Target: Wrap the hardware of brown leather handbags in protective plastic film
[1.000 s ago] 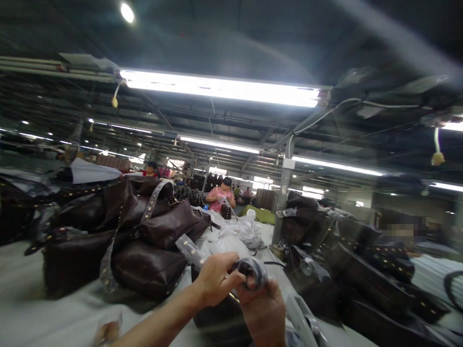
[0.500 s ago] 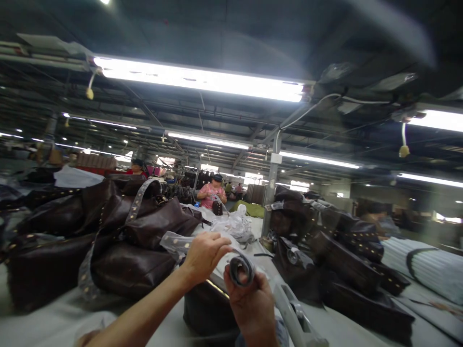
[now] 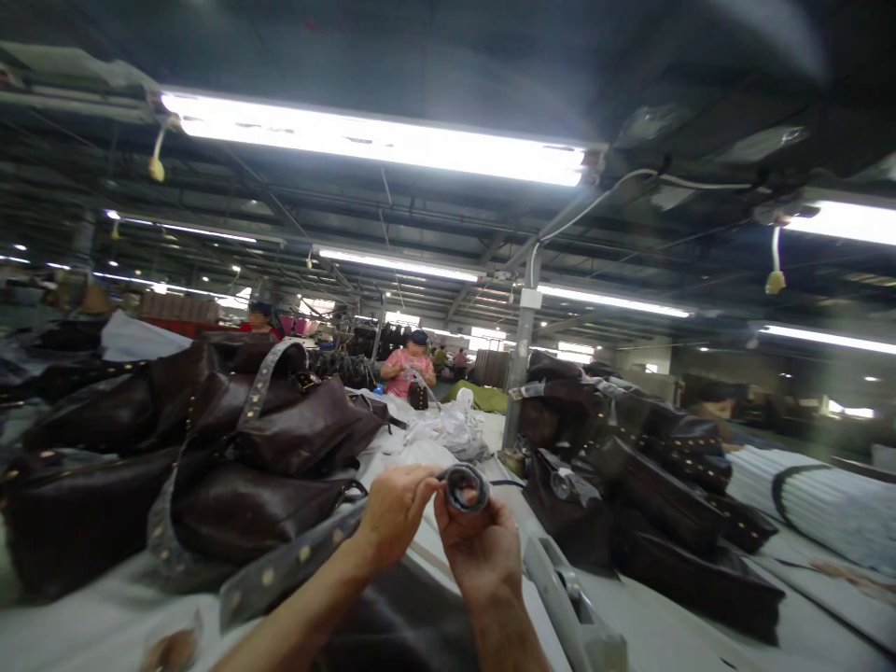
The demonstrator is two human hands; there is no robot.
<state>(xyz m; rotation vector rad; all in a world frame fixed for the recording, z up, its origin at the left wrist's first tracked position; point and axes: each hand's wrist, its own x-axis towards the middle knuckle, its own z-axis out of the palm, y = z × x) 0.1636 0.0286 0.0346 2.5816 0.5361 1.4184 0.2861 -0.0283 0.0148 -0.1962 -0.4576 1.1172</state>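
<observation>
My right hand (image 3: 483, 551) holds the coiled end of a bag strap (image 3: 452, 487), rolled into a ring with its opening facing me. My left hand (image 3: 398, 511) is closed on the same strap just beside the coil, fingers pinched at its edge. From there the loose length of the studded strap (image 3: 290, 562), covered in clear film, runs down to the lower left under my left forearm. Below my hands lies a dark brown leather bag (image 3: 406, 621), partly hidden by my arms.
Dark brown bags (image 3: 259, 518) are heaped on the left, and another pile of bags (image 3: 672, 495) stands right. Crumpled clear plastic (image 3: 448, 429) lies ahead, near a metal post (image 3: 522, 364). A grey machine part (image 3: 574, 597) sits right of my hands. A person in pink (image 3: 406, 369) works beyond.
The strap's loose length has swung from beyond my left hand down to the lower left. My hands have drawn closer together, and the coil has risen slightly.
</observation>
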